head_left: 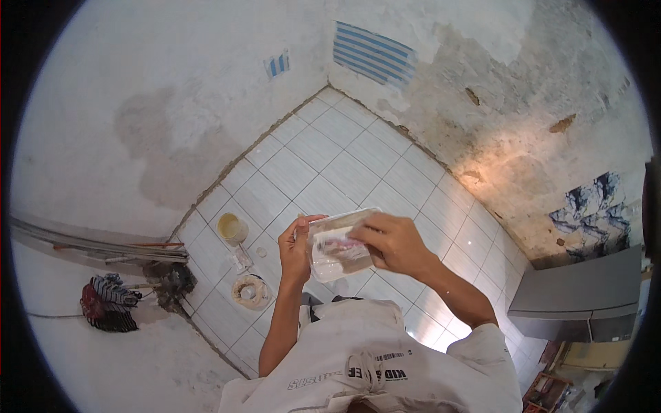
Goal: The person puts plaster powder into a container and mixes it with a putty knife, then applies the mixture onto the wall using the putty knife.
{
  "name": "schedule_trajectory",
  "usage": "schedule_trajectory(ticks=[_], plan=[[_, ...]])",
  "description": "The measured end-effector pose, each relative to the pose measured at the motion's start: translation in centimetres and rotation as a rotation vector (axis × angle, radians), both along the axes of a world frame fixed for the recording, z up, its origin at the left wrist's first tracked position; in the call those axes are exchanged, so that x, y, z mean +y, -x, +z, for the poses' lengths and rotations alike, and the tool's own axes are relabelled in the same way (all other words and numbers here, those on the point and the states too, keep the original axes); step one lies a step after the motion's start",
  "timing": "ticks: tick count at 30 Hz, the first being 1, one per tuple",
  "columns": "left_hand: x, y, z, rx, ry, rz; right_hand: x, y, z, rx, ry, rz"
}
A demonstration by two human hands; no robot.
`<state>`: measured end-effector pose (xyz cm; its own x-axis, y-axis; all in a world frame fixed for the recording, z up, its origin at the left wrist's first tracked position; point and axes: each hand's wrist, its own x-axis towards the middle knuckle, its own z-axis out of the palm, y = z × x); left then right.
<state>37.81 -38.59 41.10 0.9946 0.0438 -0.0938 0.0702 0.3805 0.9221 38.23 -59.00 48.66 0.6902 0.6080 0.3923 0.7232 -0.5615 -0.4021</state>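
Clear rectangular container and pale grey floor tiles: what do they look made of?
Clear rectangular container: probably smooth plastic, though glass isn't ruled out; see-through walls. Pale grey floor tiles: likely glazed ceramic, semi-gloss; bright reflections, straight joints.

The pale grey, rectangular-tiled floor [313, 146] carries a cream-yellow round tub [233, 228], a small translucent disc [261, 252], a small whitish item [242, 260] and a beige ring-shaped object [240, 292].

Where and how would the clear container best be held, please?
Probably grip the clear container by its left edge, from the left, as the left hand does: its straight side suits that, while the right hand overlaps its right part.
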Motion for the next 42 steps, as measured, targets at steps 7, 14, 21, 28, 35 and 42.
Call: schedule_trajectory(ticks=[7,14,21,28,35,42], plan=[[-3.7,-3.2,-0.1,-0.054,0.028,-0.097,-2.0,0.4,-3.6,-0.195,0.108,-0.114],[-8.2,-7.9,-1.0,0.074,0.059,-0.169,-6.9,-1.1,-3.2,0.099,0.047,-0.125],[-15.5,-15.6,-1.1,0.132,0.155,-0.331,-14.7,-6.6,0.8,0.152,0.003,-0.561],[-23.3,-21.5,-1.9,0.175,0.213,-0.326,-15.1,-11.2,-1.4,0.088,0.077,-0.720],[-27.8,-27.7,-1.1,0.237,0.156,-0.562,-23.2,-16.6,1.3,0.293,-0.130,-0.682],[-33.9,-31.1,-1.1,0.180,0.099,-0.631,-31.7,-19.0,3.5,0.365,0.069,-0.581]])
